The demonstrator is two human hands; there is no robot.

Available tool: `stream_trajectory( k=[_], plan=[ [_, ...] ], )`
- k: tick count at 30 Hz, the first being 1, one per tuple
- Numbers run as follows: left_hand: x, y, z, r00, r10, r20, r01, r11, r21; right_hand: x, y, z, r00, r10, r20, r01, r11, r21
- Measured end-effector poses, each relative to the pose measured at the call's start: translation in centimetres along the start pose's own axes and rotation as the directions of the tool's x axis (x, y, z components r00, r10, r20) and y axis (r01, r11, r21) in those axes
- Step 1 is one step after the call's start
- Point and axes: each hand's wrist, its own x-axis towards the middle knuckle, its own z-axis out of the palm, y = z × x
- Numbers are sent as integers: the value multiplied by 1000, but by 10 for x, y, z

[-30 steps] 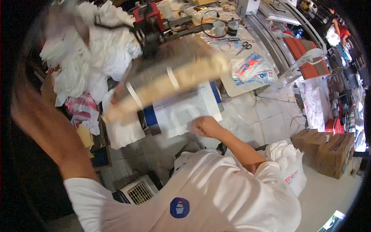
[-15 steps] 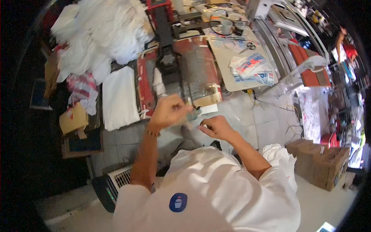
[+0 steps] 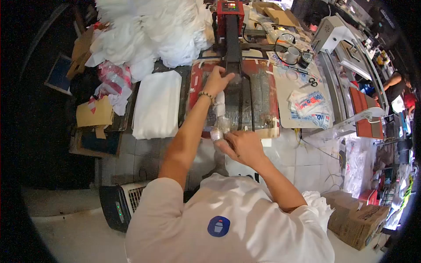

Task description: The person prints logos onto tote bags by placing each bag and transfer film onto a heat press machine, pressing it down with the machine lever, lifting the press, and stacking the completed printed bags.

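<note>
My left hand (image 3: 216, 82) is stretched out over a heat press, beside its black arm (image 3: 233, 52). Its thumb is spread apart from the fingers, and I see nothing held in it. The press's handle (image 3: 220, 107), wrapped in pale tape, runs from below that hand towards me. My right hand (image 3: 245, 148) has its fingers curled at the near end of this handle. Under the arm lies the wide platen (image 3: 263, 96), dark with red borders and bits of tape. A small white piece (image 3: 266, 142) shows at its front edge, partly hidden by my right hand.
Left of the press lies a folded white cloth (image 3: 157, 105), with a large white fabric heap (image 3: 149, 30) behind. On the right, a board (image 3: 285, 118) holds scissors (image 3: 312, 82), printed transfers (image 3: 309, 105) and a mug (image 3: 291, 55). A cardboard box (image 3: 359, 219) stands on the floor. Another person (image 3: 392, 83) is far right.
My left hand has gone from in front of my body forward to the press arm. My right hand has come to the wrapped handle's near end. The view has shifted left.
</note>
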Motion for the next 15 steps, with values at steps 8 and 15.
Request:
stream_trajectory(
  k=[8, 15],
  plan=[
    [-5, -10, 10, 998, 30, -47, -32, 999, -37, 0, 0, 0, 1000, 22, 22, -21, 998, -59],
    [-5, -15, 12, 998, 44, -45, -50, 990, -132, 0, 1, 2, 999, 20, 28, -19, 998, -52]
  ],
)
